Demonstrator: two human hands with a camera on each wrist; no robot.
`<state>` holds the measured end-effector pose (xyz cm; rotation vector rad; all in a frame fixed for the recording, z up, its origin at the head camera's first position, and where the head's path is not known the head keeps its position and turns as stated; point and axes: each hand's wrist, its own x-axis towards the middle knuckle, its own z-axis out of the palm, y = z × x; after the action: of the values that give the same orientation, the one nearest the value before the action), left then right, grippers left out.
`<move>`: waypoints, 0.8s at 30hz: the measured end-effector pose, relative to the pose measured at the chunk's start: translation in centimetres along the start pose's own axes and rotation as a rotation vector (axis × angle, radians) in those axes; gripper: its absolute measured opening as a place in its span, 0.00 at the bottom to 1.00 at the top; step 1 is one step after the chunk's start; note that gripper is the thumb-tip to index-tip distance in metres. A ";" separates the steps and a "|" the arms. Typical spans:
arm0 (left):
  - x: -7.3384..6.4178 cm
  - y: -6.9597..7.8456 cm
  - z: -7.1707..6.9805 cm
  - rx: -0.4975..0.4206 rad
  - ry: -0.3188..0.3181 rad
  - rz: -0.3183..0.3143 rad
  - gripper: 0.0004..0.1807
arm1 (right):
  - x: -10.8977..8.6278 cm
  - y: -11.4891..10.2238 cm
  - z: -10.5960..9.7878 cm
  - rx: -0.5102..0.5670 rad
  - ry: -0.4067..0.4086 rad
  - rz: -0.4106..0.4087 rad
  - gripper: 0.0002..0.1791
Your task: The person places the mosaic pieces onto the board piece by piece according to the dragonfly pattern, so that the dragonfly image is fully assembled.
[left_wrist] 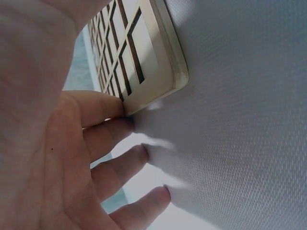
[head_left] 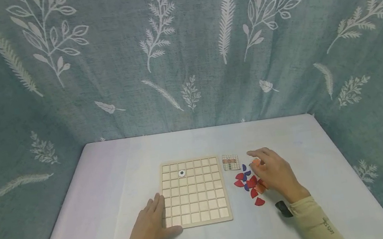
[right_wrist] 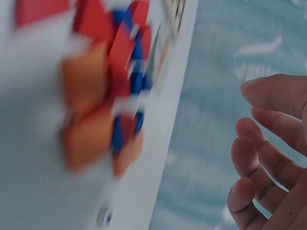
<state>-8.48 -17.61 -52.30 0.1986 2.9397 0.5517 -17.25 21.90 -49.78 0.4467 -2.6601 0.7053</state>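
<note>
A pale wooden grid board (head_left: 200, 225) lies on the table. One white round piece with a dark dot (head_left: 182, 173) sits in a cell near its far edge. My left hand (head_left: 150, 225) rests at the board's near left corner; its fingertips (left_wrist: 127, 108) touch the side, with the thumb by the front edge. To the right, my right hand (head_left: 276, 171) hovers over a loose pile of pieces, holding nothing, fingers (right_wrist: 273, 93) loosely bent. Under it lie red wedges (head_left: 260, 201), blue half-rounds (head_left: 244, 167) and orange pieces (head_left: 260, 188), some hidden by the hand.
Beside the board's far right corner lies a small card printed with a grid (head_left: 231, 162). The white table (head_left: 82, 233) extends on both sides, and a green leaf-patterned curtain (head_left: 182, 55) hangs round its back and sides.
</note>
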 end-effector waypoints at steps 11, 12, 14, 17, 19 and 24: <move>-0.2 0.2 -0.5 0.011 -0.003 0.009 0.65 | -3.4 5.6 -2.4 -0.085 0.003 0.090 0.26; -0.2 0.2 -0.5 0.012 -0.003 0.012 0.65 | -3.6 5.9 -2.5 -0.089 -0.003 0.089 0.26; -0.1 0.3 -0.4 0.016 -0.005 0.013 0.65 | -4.0 6.3 -2.6 -0.096 -0.022 0.089 0.26; 0.1 0.3 -0.2 0.019 -0.005 0.013 0.65 | -4.2 6.8 -2.6 -0.110 -0.058 0.092 0.26; 0.2 0.2 -0.1 0.023 -0.009 0.011 0.65 | -4.2 6.9 -2.6 -0.117 -0.088 0.102 0.25; 0.2 0.0 0.1 0.023 -0.006 0.009 0.64 | -3.4 7.1 -2.3 -0.125 -0.174 0.137 0.26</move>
<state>-8.62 -17.55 -52.46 0.2158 2.9420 0.5179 -16.37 29.69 -52.20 0.3064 -2.9008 0.5570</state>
